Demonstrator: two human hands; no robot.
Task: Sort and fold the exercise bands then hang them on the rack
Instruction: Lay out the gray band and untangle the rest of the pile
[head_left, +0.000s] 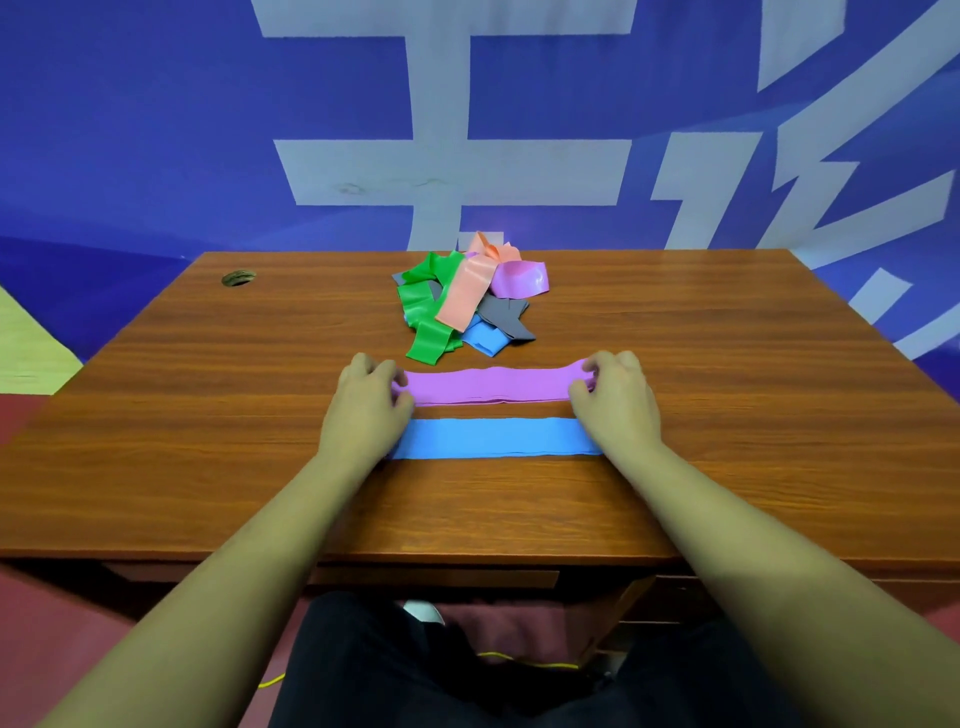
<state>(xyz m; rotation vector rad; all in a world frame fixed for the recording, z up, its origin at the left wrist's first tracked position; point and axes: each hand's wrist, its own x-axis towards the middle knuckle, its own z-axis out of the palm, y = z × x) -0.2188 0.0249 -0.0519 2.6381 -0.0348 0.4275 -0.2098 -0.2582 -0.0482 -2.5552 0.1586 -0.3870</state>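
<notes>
**Purple band held at both ends, mid-worktop**

The folded purple band (493, 383) lies flat across the middle of the worktop (208, 415), parallel to the front edge. The left hand (371, 400) pinches its left end with curled fingers, and the right hand (615, 397) pinches its right end likewise. A folded blue band (493, 437) lies just beside it, nearer the front edge and not touching it, with both wrists over its ends. A pile of loose bands (462, 299) in green, peach, purple, grey and blue sits near the back edge. A cable hole (238, 278) is by the back left corner.

Bright even light, wide-angle edge distortion
</notes>
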